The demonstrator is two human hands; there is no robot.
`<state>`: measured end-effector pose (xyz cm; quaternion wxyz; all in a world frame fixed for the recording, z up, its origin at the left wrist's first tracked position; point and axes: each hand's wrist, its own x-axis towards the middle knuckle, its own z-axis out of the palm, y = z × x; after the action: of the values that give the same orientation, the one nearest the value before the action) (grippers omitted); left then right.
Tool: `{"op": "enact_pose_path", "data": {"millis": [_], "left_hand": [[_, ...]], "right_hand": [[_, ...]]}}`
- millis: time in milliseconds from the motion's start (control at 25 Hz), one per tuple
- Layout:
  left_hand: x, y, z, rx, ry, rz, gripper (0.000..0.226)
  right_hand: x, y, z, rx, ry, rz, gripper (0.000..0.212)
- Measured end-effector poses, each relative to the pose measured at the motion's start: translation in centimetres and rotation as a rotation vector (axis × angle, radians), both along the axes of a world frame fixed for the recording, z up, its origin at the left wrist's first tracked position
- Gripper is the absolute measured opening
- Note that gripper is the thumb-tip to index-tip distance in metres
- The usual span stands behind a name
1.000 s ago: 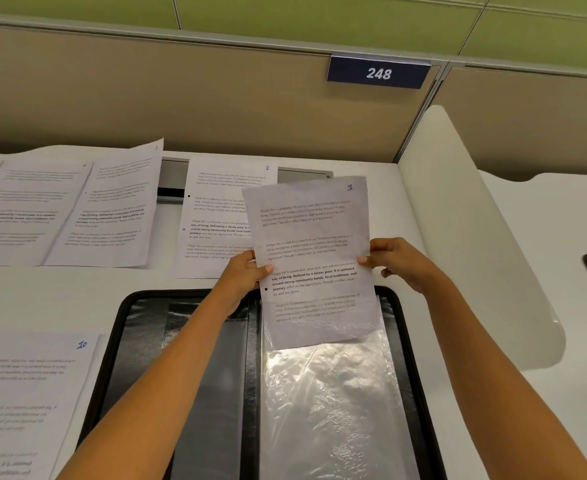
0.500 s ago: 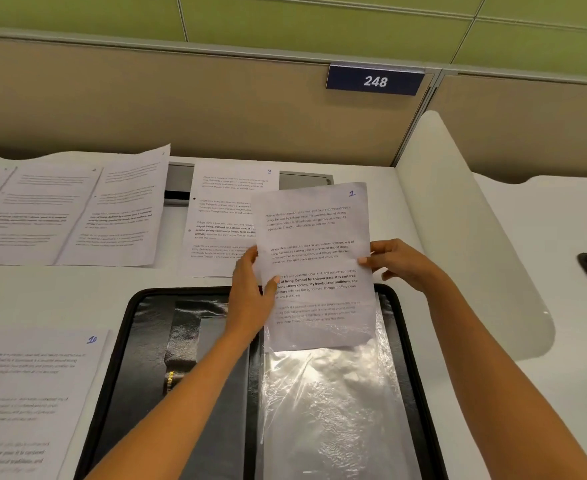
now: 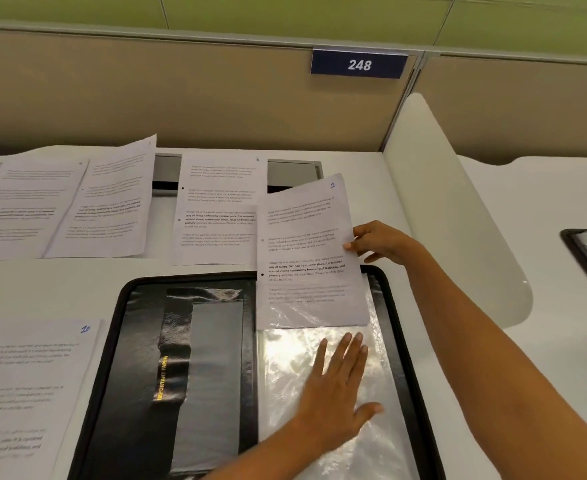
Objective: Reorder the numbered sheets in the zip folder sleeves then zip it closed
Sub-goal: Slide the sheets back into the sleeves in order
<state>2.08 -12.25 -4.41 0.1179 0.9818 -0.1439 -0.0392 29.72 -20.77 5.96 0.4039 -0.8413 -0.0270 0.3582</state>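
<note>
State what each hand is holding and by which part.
The right hand pinches sheet 1 by its right edge, about halfway up. The left hand holds nothing; it lies flat, fingers straight, on the clear sleeve.

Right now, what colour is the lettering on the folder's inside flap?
Gold lettering on black; head view.

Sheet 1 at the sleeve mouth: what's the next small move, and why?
Probably slide sheet 1 further down into the clear sleeve with the right hand, which pinches its right edge. Only the sheet's bottom end looks to be under the plastic; most of it sticks out past the top rim of the folder. The left hand lies flat on the sleeve below, steadying it.
</note>
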Motion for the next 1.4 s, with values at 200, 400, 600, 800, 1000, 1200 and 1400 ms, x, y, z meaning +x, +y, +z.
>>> {"op": "enact_pose_path", "data": {"millis": [200,400,600,800,1000,1200,1400], "left_hand": [[1.4,-2.4,0.2,0.005,0.061,0.055,0.084],[1.3,-2.5,-0.3,-0.025,0.027,0.044,0.084],[2.5,-0.9,1.9,-0.192,-0.110,-0.011,0.073],[10.3,8.0,4.9,-0.598,-0.193,0.674,0.055],[18.2,17.2,4.5,-0.832,0.253,0.904,0.062],[20.6,18.8,4.0,-1.050,0.326,0.970,0.042],[20.1,18.7,3.8,-1.060,0.330,0.924,0.010]], "right_hand": [[0.1,-0.6,-0.8,-0.013,0.006,-0.018,0.015],[0.2,-1.6,-1.6,-0.042,0.028,0.049,0.022],[0.7,-2.5,-2.1,-0.065,0.046,0.094,0.028],[0.6,-2.2,-1.9,-0.048,0.049,0.146,0.027],[1.2,-2.1,-1.6,-0.061,0.065,0.193,0.020],[2.2,-1.9,-1.8,-0.089,0.089,0.212,0.023],[2.5,-1.4,-2.6,0.014,0.030,0.005,0.025]]}}
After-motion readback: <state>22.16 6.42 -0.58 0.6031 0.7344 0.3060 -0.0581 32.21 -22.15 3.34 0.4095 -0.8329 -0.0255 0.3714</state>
